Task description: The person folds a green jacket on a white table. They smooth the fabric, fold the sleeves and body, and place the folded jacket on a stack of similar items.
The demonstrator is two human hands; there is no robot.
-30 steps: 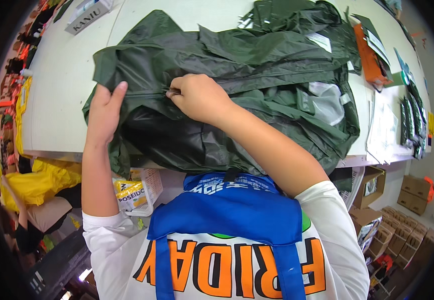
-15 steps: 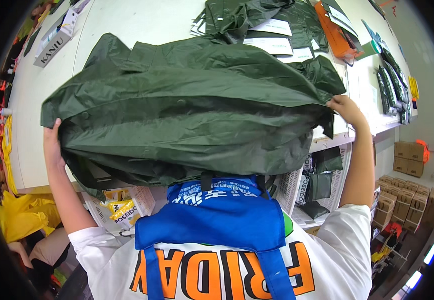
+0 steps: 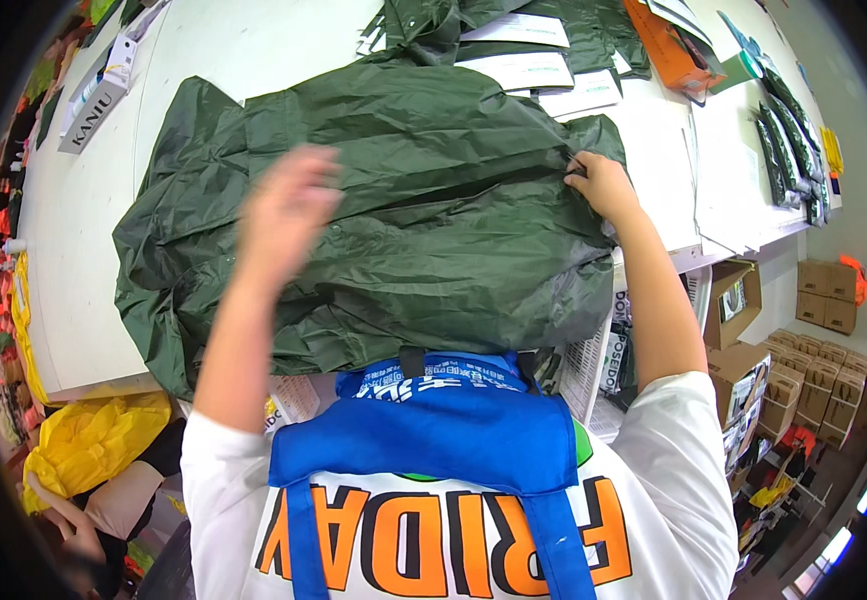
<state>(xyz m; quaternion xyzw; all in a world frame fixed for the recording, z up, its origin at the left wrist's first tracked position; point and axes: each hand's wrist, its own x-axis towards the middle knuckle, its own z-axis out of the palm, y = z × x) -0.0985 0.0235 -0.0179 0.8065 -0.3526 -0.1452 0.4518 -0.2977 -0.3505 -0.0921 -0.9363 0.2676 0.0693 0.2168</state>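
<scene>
A dark green raincoat (image 3: 434,240) of thin, shiny, creased fabric lies across the white table in front of me and hangs over its near edge. At its right end my right hand (image 3: 599,185) pinches the fabric by a fold, with a small dark bit showing at the fingertips. My left hand (image 3: 294,200) is over the left half of the raincoat, blurred by motion. Its fingers look loosely stretched out and hold nothing that I can see. Whether it touches the fabric I cannot tell.
White cards (image 3: 519,70) lie on more green garments at the back. An orange box (image 3: 674,50) and packed dark pouches (image 3: 789,150) are farther right. A grey box (image 3: 94,115) stands back left. Below left, another person's hand (image 3: 64,510) is by yellow fabric (image 3: 104,440). Cartons (image 3: 804,400) stand right.
My left hand has let go of the raincoat's left end and swung right over it. My right hand has moved left with its end. The raincoat has sunk flatter onto the table.
</scene>
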